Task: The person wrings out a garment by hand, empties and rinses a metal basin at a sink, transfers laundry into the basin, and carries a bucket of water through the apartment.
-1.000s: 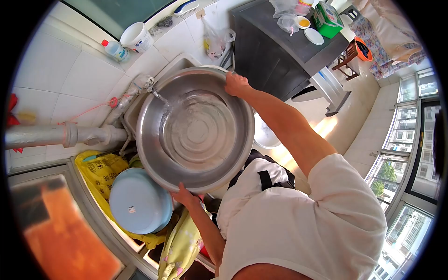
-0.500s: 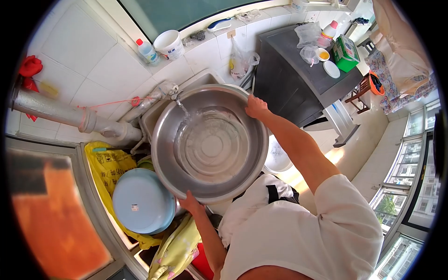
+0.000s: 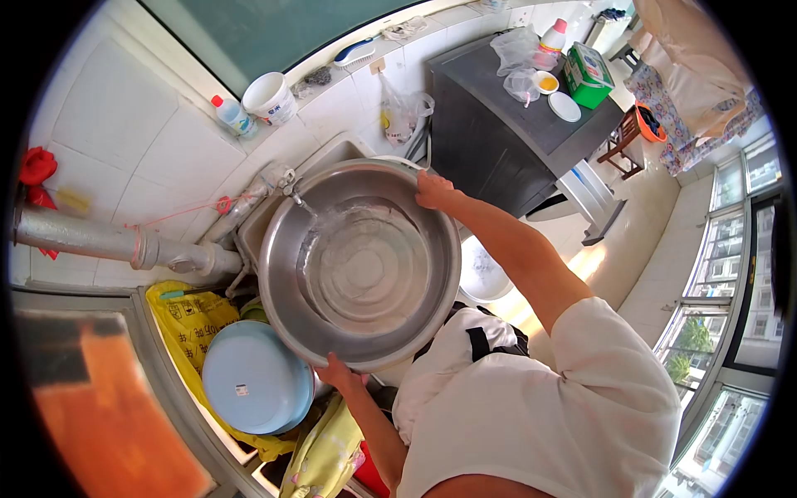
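- Well, the big metal basin [image 3: 284, 286] sat under the tap [image 3: 290, 184], over the sink [image 3: 340, 151], and both hands were on its rim.
- The right hand [image 3: 433, 191] held the rim on the far right side, with its fingers bent around the edge.
- The left hand [image 3: 337, 371] held the rim at the near side, low down, just beside the light blue basin [image 3: 256, 378]. Some of its fingers were hidden, so I could not tell how tight it held on.
- To do this well, it seemed best to hold both sides firmly and let the rim stay flat, because a big tip could make the water [image 3: 365, 270] slop out.
- Moving it slowly looked wise too. A wet rim might be slippery, and water could make the basin heavy.
- The tap's mouth was just inside the rim, so a small slide the wrong way might let the stream miss.
- The basin was round, wide and silver-grey, with a smooth, shiny side and a thick lip.
- Rings showed on its bottom through the clear water, and little ripples spread near the stream. I could not tell how deep the water was.
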The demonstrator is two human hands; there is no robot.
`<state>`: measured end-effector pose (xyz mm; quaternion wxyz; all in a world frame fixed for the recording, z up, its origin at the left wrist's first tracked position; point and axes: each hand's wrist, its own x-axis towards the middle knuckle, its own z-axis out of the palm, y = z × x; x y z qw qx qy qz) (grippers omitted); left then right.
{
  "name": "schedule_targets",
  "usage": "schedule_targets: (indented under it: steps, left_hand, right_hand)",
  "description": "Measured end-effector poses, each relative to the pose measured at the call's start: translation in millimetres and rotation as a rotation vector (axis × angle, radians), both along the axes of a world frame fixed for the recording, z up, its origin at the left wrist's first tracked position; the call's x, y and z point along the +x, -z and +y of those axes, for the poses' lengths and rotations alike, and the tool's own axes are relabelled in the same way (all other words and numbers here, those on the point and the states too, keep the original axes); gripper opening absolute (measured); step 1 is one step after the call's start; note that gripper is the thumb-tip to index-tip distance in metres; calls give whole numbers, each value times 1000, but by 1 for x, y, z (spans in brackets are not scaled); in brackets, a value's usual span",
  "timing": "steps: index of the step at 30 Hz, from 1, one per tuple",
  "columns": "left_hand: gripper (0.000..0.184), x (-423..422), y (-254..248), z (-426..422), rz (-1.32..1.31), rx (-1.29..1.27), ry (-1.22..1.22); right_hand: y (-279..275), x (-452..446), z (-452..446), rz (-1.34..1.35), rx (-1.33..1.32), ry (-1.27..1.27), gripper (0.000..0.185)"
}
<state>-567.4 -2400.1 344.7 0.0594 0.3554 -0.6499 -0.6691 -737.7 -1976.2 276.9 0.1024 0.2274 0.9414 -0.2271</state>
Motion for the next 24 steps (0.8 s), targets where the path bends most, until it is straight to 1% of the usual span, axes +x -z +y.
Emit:
schedule_targets:
  steps: [1,2,3,4,5,6,7,9,10,11,12,13,14,15,16,17,19,21,22,24]
  left_hand:
    - [68,0,-1,0,18,29,-10]
    - [68,-1,11,-7,15,21,18]
    - [66,-3,34,-17,35,7,5]
    - [65,-4,47,-25,53,-10,-7]
    - [65,-4,46,-26,48,-21,25]
    - [64,-3,46,-26,61,-25,34]
    - [63,-3,46,-26,75,-27,45]
    - [61,-4,53,-33,60,-59,105]
    - [59,-5,56,-36,46,-77,132]
    - [59,-5,56,-35,40,-88,165]
    - [57,-5,56,-34,2,-70,139]
    - [55,-6,55,-36,-38,-56,113]
    - [55,-8,64,-46,-46,-69,148]
    - [57,-10,82,-63,-90,-114,147]
    - [59,-14,92,-71,-134,-161,144]
    - [59,-16,90,-71,-140,-175,175]
    - [51,-15,86,-67,-163,-207,157]
    - [50,-14,74,-58,-176,-189,159]
    - [49,-13,70,-53,-186,-159,138]
    - [48,-10,66,-50,-184,-131,132]
  right_hand:
    - [1,-1,2,2,-67,-35,64]
    - [-1,1,4,6,-135,-70,67]
    - [-2,5,8,5,-142,-41,67]
    - [-6,13,10,70,-270,-15,78]
    - [-6,23,13,140,-398,13,90]
    - [33,25,22,283,-369,51,102]
    - [34,40,26,284,-377,85,102]
    - [33,84,31,236,-1013,482,99]
    - [53,108,33,324,-1099,585,99]
    - [76,138,34,342,-1089,704,96]
    - [102,171,33,358,-1077,825,93]
    - [141,208,30,338,-1044,955,83]
    - [160,250,23,270,-941,1053,71]
    - [189,294,17,123,-895,1117,61]
    - [199,336,7,-67,-794,1206,50]
    - [207,376,-8,-230,-729,1243,43]
    - [212,448,-37,-446,-698,1237,38]
    - [214,503,-75,-457,-754,1309,31]
    - [213,522,-92,-462,-763,1324,31]
    - [205,549,-120,-415,-865,1440,24]
